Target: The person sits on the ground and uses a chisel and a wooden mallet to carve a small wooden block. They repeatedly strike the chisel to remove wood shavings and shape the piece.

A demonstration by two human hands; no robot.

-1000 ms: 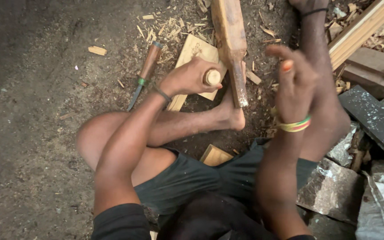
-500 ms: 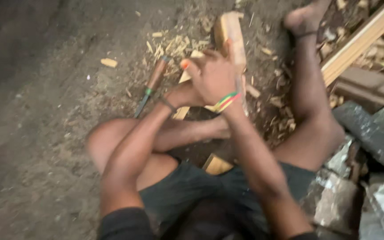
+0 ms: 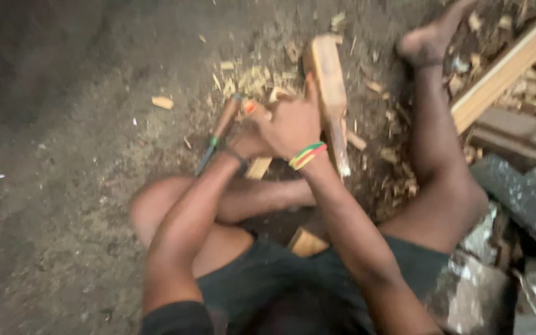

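Nearest the camera, dark shorts (image 3: 268, 279) and a folded leg are seen, with a small pale wood offcut (image 3: 308, 243) lying between the thighs, below the hands. Both forearms are brought together over the work. The left hand (image 3: 247, 144) is closed, but what it grips is hidden under the right hand, so its contents cannot be told. The right hand (image 3: 293, 127) is curled over the left (a striped band sits at its wrist), its thumb side touching a long pale wooden block (image 3: 330, 99); whether anything is held inside it cannot be told either, the frame being blurred.

The block is laid lengthwise away from the body, just right of the hands, apparently so that it can be steadied while it is worked. A chisel-like tool (image 3: 221, 131) with a reddish wooden handle is left on the ground just left of the hands, within easy reach. A flat pale board (image 3: 259, 166) is partly covered by the wrists.

Beyond the hands, wood chips (image 3: 249, 77) are scattered thickly. The surface is bare packed earth (image 3: 63, 155). To the far right, an outstretched foot (image 3: 426, 37), a slanting timber plank (image 3: 504, 68) and grey stone slabs (image 3: 522, 198) are seen.
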